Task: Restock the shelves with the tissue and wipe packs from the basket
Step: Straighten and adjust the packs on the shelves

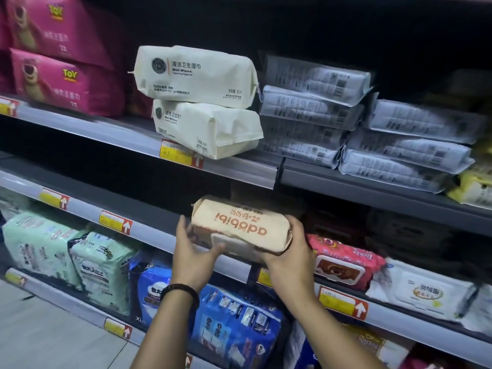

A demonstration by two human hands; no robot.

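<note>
Rail [154, 234] of the middle shelf is the line to watch. The beige pack [234, 225] is right at it, lengthwise along the rail, print upside down, its lower front edge overlapping the rail. I can't tell whether it's resting on it.

The left hand [191, 257] is flat against the pack's left end, fingers straight and spread, thumb stretched along the bottom front edge. There's a dark bead bracelet [181, 291] on that wrist. The right hand [290, 257] is wrapped round the right end, fingers curled under, thumb on top.

Above the rail to the left of the pack there's dark open shelf. To the right along the rail, a pink pack [346, 262] sits just beside the right hand. Well above the rail, cream packs [197, 75] overhang the upper shelf's edge.
</note>
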